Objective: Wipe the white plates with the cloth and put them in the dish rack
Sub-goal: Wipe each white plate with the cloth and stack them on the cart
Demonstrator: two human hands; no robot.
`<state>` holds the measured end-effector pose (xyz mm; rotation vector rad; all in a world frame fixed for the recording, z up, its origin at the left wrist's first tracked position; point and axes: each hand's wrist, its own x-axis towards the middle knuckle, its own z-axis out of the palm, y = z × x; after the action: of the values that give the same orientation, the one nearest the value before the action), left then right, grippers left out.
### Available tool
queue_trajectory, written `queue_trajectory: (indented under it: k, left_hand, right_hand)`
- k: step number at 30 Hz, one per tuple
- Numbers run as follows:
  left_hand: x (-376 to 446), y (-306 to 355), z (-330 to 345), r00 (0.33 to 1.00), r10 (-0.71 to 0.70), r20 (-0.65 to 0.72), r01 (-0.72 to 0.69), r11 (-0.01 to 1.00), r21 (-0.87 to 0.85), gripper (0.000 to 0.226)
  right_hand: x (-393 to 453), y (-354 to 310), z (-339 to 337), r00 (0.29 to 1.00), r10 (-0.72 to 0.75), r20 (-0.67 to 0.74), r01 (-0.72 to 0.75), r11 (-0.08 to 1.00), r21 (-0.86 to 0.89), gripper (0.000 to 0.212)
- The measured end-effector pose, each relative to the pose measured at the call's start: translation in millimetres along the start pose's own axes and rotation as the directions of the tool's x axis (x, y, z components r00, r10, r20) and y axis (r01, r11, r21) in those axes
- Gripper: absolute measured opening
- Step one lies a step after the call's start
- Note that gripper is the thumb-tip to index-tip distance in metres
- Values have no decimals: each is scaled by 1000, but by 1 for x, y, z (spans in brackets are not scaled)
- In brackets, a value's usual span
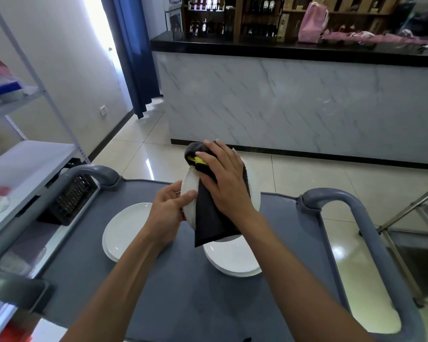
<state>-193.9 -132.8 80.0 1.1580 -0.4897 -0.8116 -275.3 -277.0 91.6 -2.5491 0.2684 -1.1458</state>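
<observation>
Up above the cart (188, 292), the left hand (169, 211) grips a white plate (189, 193) by its left rim, thumb on the face, fingers behind, holding it tilted. The right hand (224, 180) lies flat and spread on a dark cloth (209, 218), pressing it to the plate's face; a yellow patch shows at the cloth's far end, and its near end hangs below the rim. Two more plates rest on the cart: a left stack (124, 230) and a right plate (232, 260) just under the cloth. A dark rack (68, 201) stands at the cart's far left.
</observation>
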Motion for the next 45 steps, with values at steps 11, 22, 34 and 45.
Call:
queue_trajectory:
  k: [11, 22, 34, 45]
  left_hand:
    - [-2, -8, -9, 993, 7, -116, -18, 996, -91, 35]
    - [7, -9, -22, 960, -44, -275, -18, 976, -219, 19]
    - [14, -8, 10, 936, -91, -341, -10, 959, -284, 24]
    - [12, -10, 13, 956, -86, -282, -9, 947, -320, 21]
  right_hand:
    - [6, 16, -7, 992, 106, -61, -111, 991, -70, 35]
    - [-12, 27, -17, 903, 425, -67, -397, 883, 250, 39]
    - [-39, -3, 17, 906, 345, -245, -346, 937, 40, 37]
    - [-50, -12, 30, 978, 116, -171, -137, 983, -121, 38]
